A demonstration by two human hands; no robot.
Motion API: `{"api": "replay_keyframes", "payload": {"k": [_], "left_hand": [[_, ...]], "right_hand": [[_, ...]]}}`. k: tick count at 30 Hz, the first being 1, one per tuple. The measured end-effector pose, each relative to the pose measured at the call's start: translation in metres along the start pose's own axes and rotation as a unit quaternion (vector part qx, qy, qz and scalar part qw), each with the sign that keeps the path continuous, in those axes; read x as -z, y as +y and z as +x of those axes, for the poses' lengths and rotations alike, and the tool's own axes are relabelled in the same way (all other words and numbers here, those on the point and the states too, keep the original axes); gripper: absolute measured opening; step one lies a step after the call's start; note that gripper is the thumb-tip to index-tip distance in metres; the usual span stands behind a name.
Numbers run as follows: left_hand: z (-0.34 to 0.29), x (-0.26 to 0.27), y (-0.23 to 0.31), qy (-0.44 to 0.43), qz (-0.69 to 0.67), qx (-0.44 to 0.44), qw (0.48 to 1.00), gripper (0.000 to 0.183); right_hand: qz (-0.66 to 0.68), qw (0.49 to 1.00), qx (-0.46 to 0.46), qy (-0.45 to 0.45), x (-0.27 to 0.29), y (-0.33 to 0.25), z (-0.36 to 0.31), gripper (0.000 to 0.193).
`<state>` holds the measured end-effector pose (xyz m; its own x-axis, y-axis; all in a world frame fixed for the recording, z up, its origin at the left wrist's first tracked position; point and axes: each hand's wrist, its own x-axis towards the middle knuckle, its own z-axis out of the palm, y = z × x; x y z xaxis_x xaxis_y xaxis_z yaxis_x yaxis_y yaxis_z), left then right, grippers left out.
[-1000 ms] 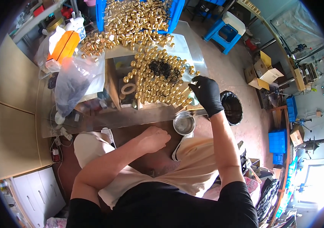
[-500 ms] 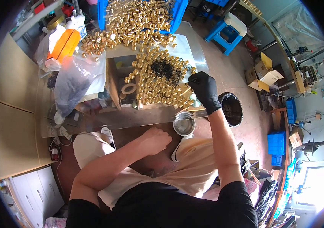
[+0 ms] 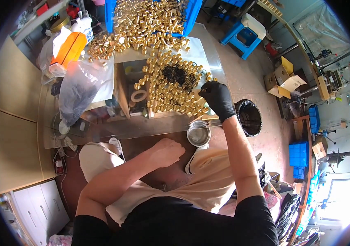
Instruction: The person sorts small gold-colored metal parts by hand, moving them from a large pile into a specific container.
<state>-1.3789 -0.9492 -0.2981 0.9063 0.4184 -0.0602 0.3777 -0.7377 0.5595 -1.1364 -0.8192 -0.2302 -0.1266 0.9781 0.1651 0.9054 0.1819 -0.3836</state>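
My right hand [image 3: 217, 99], in a black glove, is over the right edge of a spread of small brass fittings [image 3: 174, 97] on the glass-topped table. Its thumb and fingertips are pinched together at the fittings; whatever is between them is too small and covered to make out. Black rubber rings [image 3: 176, 74] lie in a loose heap on top of the fittings, and single rings sit on several of them. My left hand [image 3: 167, 152], bare, is curled into a fist above my lap, short of the table's front edge, with nothing showing in it.
A blue crate [image 3: 190, 18] heaped with brass pieces stands at the table's far side. On the left are a clear plastic bag [image 3: 78, 92] and an orange tissue box [image 3: 70, 49]. A metal bowl [image 3: 198, 134] sits below the front edge, a black-lined bin [image 3: 249, 119] to the right.
My right hand has moved slightly down and left along the edge of the fittings, uncovering brass pieces beyond its fingertips. My left hand has stayed in place.
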Motion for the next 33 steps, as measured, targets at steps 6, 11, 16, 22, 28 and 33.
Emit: {"api": "replay_keyframes", "payload": {"k": [6, 11, 16, 22, 28, 33], "left_hand": [[0.003, 0.002, 0.006, -0.017, 0.015, 0.009, 1.0, 0.024], [0.004, 0.002, 0.005, -0.033, 0.029, 0.012, 0.999, 0.025], [0.002, 0.005, 0.006, -0.007, 0.03, 0.005, 0.999, 0.024], [-0.004, 0.007, 0.008, 0.061, 0.035, -0.021, 0.997, 0.016], [-0.004, 0.008, 0.008, 0.068, 0.021, -0.027, 0.997, 0.015], [-0.003, 0.007, 0.009, 0.068, 0.023, -0.031, 0.997, 0.014]], "right_hand": [[0.023, 0.996, 0.028, 0.082, 0.005, -0.003, 0.002, 0.028], [0.055, 0.994, -0.026, 0.093, -0.021, -0.019, 0.024, 0.023], [0.058, 0.996, -0.029, 0.066, -0.024, -0.008, 0.031, 0.019], [0.076, 0.995, -0.038, 0.056, -0.025, 0.0, 0.037, 0.018], [0.073, 0.996, -0.052, 0.03, -0.018, -0.004, 0.028, 0.022], [0.063, 0.997, -0.046, 0.006, -0.006, -0.013, 0.027, 0.018]]}}
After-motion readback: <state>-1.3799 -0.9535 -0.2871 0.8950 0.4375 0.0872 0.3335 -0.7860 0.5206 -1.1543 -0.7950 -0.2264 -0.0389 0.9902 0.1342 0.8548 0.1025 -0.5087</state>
